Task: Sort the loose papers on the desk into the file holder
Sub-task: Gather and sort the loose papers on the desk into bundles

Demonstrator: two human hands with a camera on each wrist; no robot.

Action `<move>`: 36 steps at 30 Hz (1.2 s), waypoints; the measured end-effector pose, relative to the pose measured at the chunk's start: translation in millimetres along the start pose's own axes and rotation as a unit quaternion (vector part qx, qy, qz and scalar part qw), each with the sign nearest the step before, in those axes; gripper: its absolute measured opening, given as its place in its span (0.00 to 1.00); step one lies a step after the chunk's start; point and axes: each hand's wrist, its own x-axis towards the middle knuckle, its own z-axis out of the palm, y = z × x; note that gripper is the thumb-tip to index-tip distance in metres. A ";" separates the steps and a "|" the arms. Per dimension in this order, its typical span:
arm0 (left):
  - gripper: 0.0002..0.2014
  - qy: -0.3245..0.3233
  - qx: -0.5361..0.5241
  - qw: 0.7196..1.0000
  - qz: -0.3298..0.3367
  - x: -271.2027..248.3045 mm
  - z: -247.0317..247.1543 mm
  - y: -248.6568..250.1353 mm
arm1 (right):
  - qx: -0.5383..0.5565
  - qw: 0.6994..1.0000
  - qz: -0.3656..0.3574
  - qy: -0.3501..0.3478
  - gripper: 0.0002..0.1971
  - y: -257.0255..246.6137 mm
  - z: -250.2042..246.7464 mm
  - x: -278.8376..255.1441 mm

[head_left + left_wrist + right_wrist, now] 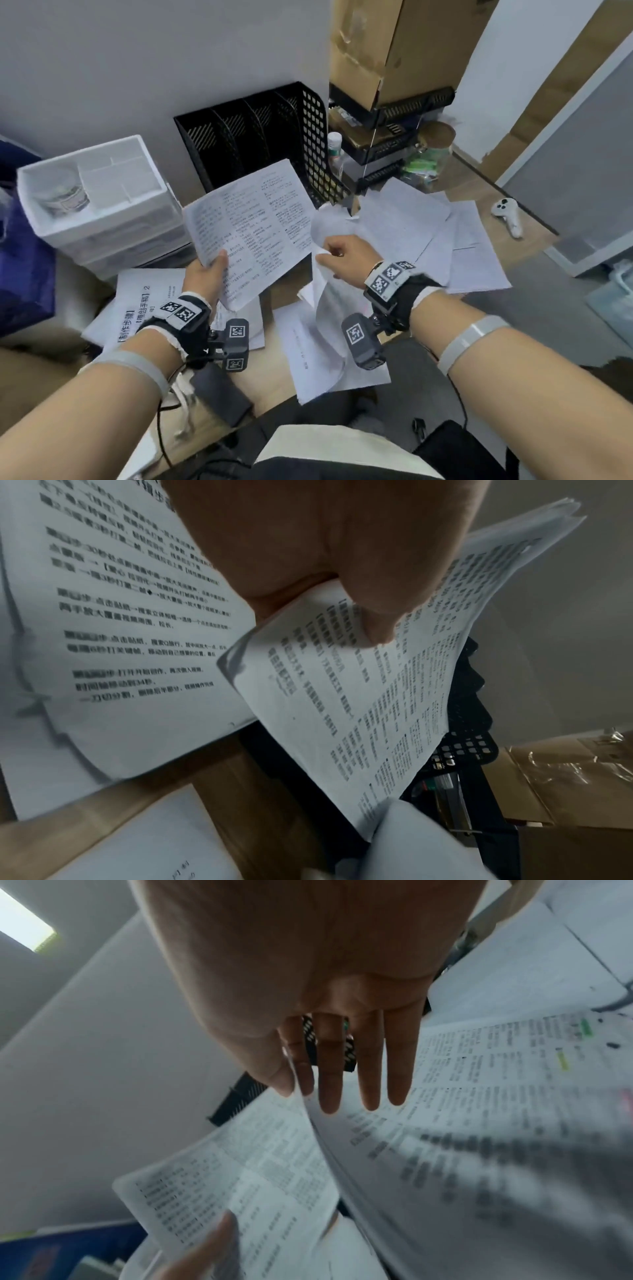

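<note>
Nearest the head camera, both forearms are stretched over the desk (263, 387). A printed sheaf of pages (248, 233) is gripped at its lower left corner by the left hand (205, 274), thumb pressed on the printed face and fingers curled behind, and is held raised and tilted in front of the file holder (260, 137). A second sheet (329, 274) is pinched by the right hand (346, 255) between thumb and forefinger, while the other three fingers (371, 1074) are seen straight in the right wrist view; that sheet hangs curved, just beside the sheaf. Loose papers (428, 233) are spread over the desk to the right and beneath both hands. The black mesh file holder is set upright against the wall, its visible slots dark. A white drawer unit (99, 205) is placed to its left, and cardboard boxes (387, 48) are stacked to its right.
</note>
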 end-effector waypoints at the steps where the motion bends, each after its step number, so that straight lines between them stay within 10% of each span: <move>1: 0.18 0.004 0.000 1.000 0.003 -0.3 -5.0 -1.4 | -0.012 1.000 -0.005 -0.006 0.19 1.8 9.3 -0.5; 9: 0.06 0.001 0.010 1.000 0.012 -2.1 -25.8 -6.9 | 0.129 0.985 -0.024 0.108 0.13 -30.2 -39.1 23.7; 18: 0.09 -0.104 0.032 0.994 0.016 -12.4 6.2 -6.4 | 0.437 0.886 0.078 0.132 0.14 -35.2 -68.2 24.3; 27: 0.07 -0.157 0.013 0.987 -0.008 -13.7 25.6 17.1 | 0.314 0.947 -0.065 0.005 0.22 -49.4 -97.2 26.2; 32: 0.07 -0.139 -0.026 0.989 -0.039 -7.3 15.8 20.1 | 0.003 0.972 -0.101 0.214 0.09 -52.9 -122.3 42.3; 36: 0.07 -0.123 -0.029 0.991 -0.046 -6.9 10.2 13.6 | -0.124 0.960 -0.073 0.242 0.11 -43.8 -134.0 54.1</move>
